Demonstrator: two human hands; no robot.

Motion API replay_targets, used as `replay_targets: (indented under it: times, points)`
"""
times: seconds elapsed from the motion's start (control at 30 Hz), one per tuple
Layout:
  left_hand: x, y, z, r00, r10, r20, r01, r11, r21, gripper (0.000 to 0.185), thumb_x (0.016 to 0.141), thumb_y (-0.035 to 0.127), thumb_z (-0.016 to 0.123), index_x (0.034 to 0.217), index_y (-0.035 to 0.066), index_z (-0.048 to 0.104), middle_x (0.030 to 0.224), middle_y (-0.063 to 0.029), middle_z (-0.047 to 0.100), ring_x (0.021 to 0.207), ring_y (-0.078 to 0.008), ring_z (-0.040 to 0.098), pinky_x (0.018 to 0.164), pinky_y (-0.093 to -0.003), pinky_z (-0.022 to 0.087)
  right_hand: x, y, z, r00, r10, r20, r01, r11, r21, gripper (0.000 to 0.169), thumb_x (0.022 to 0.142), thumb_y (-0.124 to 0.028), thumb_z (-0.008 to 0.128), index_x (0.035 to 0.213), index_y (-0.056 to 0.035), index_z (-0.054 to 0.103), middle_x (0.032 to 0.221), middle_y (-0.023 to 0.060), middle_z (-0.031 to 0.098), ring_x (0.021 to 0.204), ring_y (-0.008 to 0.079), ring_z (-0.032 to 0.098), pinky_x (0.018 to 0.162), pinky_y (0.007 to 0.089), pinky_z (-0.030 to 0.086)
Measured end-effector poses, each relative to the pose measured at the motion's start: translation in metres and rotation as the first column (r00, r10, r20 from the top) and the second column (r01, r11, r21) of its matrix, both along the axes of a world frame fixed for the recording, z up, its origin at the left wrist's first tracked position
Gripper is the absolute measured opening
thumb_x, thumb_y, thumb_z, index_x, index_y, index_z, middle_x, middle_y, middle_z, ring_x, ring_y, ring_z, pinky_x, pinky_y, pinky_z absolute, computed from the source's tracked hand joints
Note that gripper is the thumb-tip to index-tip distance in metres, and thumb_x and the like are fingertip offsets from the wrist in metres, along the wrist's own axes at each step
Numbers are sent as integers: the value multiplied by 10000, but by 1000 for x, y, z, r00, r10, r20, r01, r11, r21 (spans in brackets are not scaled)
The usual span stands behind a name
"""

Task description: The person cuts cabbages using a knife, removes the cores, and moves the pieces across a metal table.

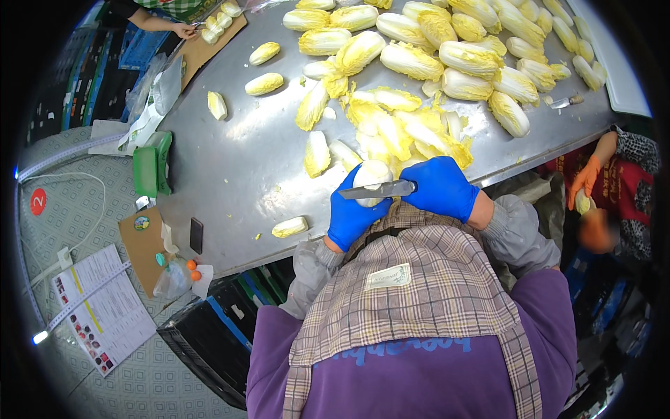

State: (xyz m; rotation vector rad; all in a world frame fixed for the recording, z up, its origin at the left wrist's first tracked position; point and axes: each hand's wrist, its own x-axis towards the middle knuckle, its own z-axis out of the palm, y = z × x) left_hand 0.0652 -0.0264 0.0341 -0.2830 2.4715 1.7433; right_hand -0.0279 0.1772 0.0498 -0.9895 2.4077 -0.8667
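Observation:
My left hand (349,217), in a blue glove, grips a napa cabbage (372,173) with its white base end facing up. In my right hand (442,188), also gloved in blue, is the dark handle of a kitchen knife (378,189). Its broad blade lies across the cabbage's base, pointing left. Just beyond my hands, loose yellow cabbage leaves (387,131) lie heaped on the steel table (209,162). Two pale pieces of cabbage (316,154) rest left of the heap. A small cabbage (290,227) lies alone near the front edge.
Many whole napa cabbages (471,57) are piled at the back right, near a second knife (566,101). A green device (152,163) and a phone (196,235) sit at left. A co-worker's orange-gloved hand (585,180) is at right; another person's bare hand (184,30) is at upper left.

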Motion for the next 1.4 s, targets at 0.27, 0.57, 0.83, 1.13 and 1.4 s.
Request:
replay_targets:
  times: [0.27,0.57,0.83,1.13,1.4]
  points:
    - [6,2,-6,997,21,69,-26,997,70,762,719,230,867,1358,-22,538,1179,-154,700,1079,-222,678,940,-345,535,-4,5,-11,1000,-15,18,14,999,38,201,802,-342,667,771,-151,724,745,135,684,702,356,677,624,444,530]
    - [7,10,-5,995,65,75,-65,998,6,792,694,232,867,1366,-23,534,1199,-166,690,1088,-238,676,946,-356,533,-6,9,-18,998,-33,49,28,996,89,228,801,-366,669,764,-148,724,754,136,689,718,361,680,638,450,535]
    - [11,16,-3,995,27,-100,-41,988,-150,780,681,237,880,1357,21,557,1208,-163,680,1097,-266,676,962,-375,531,-16,43,-48,982,-172,75,153,966,210,283,797,-378,683,804,-105,755,788,169,699,725,372,681,676,448,553]
    - [6,18,-2,996,48,-72,-53,997,-60,771,683,214,870,1355,24,543,1218,-165,650,1111,-277,656,967,-382,523,-13,37,-19,861,-299,411,351,935,-55,249,857,-224,721,1015,-33,744,854,138,731,745,229,691,699,346,545]
    - [-20,3,-5,981,133,138,-186,839,511,690,832,117,778,1413,-30,438,1296,-147,589,1166,-234,605,981,-361,515,-6,-6,-43,835,-66,547,310,877,-366,697,809,-356,823,1382,-41,584,1131,117,706,936,167,641,847,295,513]
